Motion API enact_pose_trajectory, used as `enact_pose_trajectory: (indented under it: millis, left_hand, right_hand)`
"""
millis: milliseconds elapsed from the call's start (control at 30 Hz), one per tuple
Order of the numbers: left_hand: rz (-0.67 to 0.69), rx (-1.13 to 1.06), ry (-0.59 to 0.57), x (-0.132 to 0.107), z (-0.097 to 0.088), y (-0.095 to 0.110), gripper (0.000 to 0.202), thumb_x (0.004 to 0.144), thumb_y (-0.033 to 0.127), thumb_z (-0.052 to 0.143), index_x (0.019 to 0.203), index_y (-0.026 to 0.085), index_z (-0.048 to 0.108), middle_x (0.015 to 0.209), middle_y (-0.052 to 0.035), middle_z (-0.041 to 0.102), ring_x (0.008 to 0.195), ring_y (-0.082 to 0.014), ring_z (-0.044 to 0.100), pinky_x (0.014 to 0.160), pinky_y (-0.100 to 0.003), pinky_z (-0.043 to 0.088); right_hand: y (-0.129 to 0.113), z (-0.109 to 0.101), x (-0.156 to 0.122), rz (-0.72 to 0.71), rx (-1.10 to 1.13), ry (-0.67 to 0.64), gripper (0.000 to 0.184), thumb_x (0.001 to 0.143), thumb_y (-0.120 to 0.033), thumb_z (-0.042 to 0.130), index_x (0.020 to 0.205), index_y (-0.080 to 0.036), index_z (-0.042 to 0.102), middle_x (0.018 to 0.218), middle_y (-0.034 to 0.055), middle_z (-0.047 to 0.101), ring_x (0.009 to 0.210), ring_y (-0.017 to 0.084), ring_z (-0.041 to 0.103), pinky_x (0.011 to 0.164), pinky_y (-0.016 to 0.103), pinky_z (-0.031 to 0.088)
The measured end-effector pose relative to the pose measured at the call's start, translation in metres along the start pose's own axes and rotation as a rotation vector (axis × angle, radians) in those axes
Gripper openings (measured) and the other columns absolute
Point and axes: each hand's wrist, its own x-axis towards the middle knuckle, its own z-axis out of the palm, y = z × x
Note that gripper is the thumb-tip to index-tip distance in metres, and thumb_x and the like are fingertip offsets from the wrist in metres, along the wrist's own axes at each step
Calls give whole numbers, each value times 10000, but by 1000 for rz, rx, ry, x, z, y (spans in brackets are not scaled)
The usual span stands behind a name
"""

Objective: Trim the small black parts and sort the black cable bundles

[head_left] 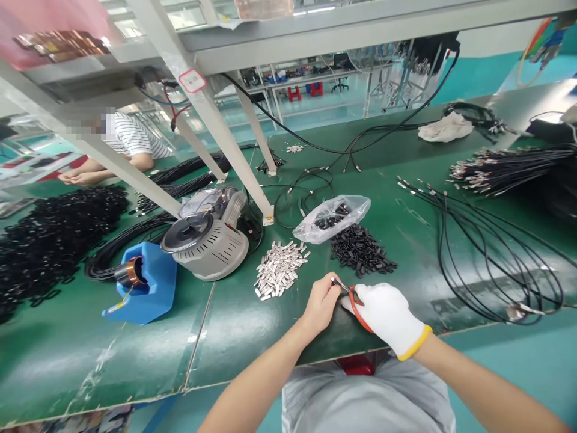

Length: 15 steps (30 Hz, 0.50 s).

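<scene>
My right hand (383,310), in a white glove with a yellow cuff, is closed around red-handled pliers (360,316). The pliers' metal jaws point left, to the fingertips of my bare left hand (322,300). Those fingers pinch a small black part (334,281) with a light tip, right by the jaws; its exact kind is too small to tell. Just beyond my hands lies a heap of small black plastic pieces (363,249), partly spilling from a clear plastic bag (333,219). Left of it is a pile of silver metal connector shells (280,269).
A grey round tape dispenser (211,246) and a blue tape holder (155,288) stand to the left. Black cables (496,258) lie coiled at right, with a thick bundle (518,168) behind. Shelf posts (225,138) rise from the green table (252,343). Another person (135,141) sits at far left.
</scene>
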Motion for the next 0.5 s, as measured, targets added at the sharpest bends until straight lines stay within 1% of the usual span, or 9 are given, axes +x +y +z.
enact_pose_trajectory:
  millis: [67, 167, 200, 267, 367, 433, 500]
  left_hand:
    - [-17, -20, -21, 0, -2, 2, 164, 842, 325, 523, 746, 194, 537, 668, 13, 477, 635, -133, 406, 588, -255, 356]
    - [-31, -28, -59, -2, -6, 6, 168, 842, 331, 526, 745, 195, 537, 662, 16, 466, 623, -128, 386, 569, -252, 347]
    - [-34, -29, -72, -2, -7, 6, 170, 841, 331, 527, 739, 195, 534, 659, 17, 459, 619, -127, 381, 563, -251, 343]
    - [-41, -35, -99, -3, -8, 7, 171, 837, 331, 532, 730, 197, 529, 651, 20, 448, 610, -124, 374, 552, -250, 334]
    - [-50, -56, -148, -3, -10, 7, 169, 836, 331, 535, 735, 196, 525, 646, 22, 443, 601, -120, 364, 543, -250, 323]
    - [-56, -68, -185, -2, -11, 6, 174, 841, 333, 531, 739, 193, 519, 645, 24, 440, 599, -117, 358, 543, -247, 318]
    - [-63, -75, -214, -1, -12, 5, 185, 842, 341, 536, 737, 190, 510, 642, 26, 434, 602, -114, 354, 545, -244, 318]
  right_hand:
    - [1, -5, 1, 5, 34, -53, 474, 996, -592, 445, 835, -206, 668, 676, 86, 691, 641, 241, 657, 596, 325, 281]
    - [3, -16, 4, -20, 135, -145, 418, 984, -555, 493, 818, -214, 667, 719, 78, 704, 679, 212, 661, 611, 299, 314]
    - [4, -20, 5, -28, 177, -174, 415, 978, -554, 503, 794, -215, 656, 726, 74, 705, 685, 205, 659, 614, 293, 320]
    - [8, -27, 7, -26, 280, -245, 465, 969, -586, 502, 713, -211, 608, 690, 62, 689, 649, 189, 638, 601, 287, 323]
    - [15, -31, 9, 8, 529, -442, 569, 950, -666, 483, 619, -205, 529, 560, 32, 622, 526, 154, 570, 549, 275, 325]
    - [20, -31, 10, 57, 728, -587, 569, 925, -699, 502, 653, -203, 555, 519, 11, 596, 477, 139, 545, 521, 261, 345]
    - [25, -29, 9, 108, 887, -676, 544, 897, -709, 544, 727, -196, 602, 517, -3, 595, 471, 136, 547, 512, 250, 371]
